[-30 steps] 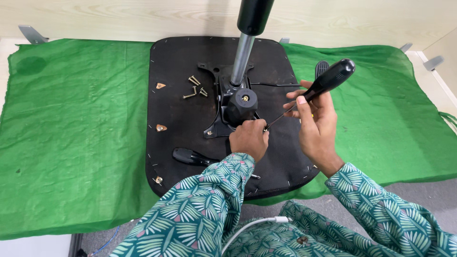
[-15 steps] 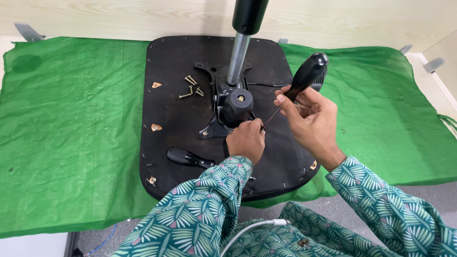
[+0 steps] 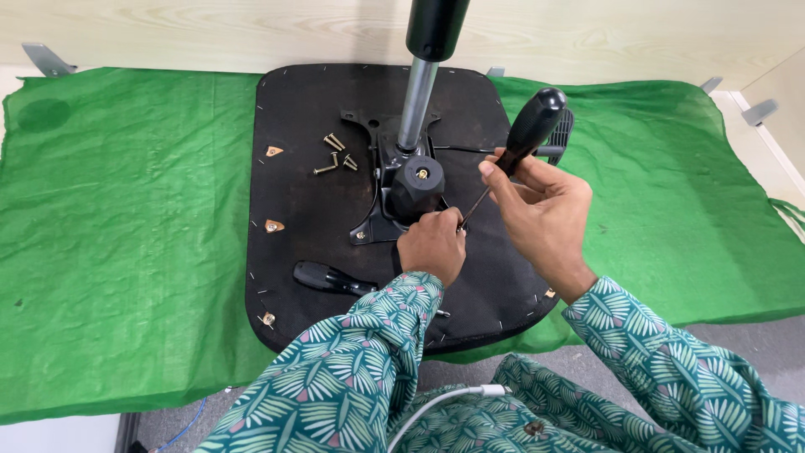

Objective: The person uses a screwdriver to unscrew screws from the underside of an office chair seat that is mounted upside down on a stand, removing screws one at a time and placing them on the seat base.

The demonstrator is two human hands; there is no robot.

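Screwdriver (image 3: 518,144) sits pinched in my right hand (image 3: 541,210), tip down by the black knob (image 3: 417,183) on the chair seat (image 3: 319,210). My left hand (image 3: 433,245) is curled shut at the tip; what it holds, I cannot tell. That slanted tip might slip. Loose screws (image 3: 335,153) lie far left; green cloth (image 3: 126,226) leaves room.

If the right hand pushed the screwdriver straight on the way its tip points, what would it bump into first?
Probably the left hand, since the right hand slants the screwdriver down toward its fingertips at the metal bracket. Depth is unclear.
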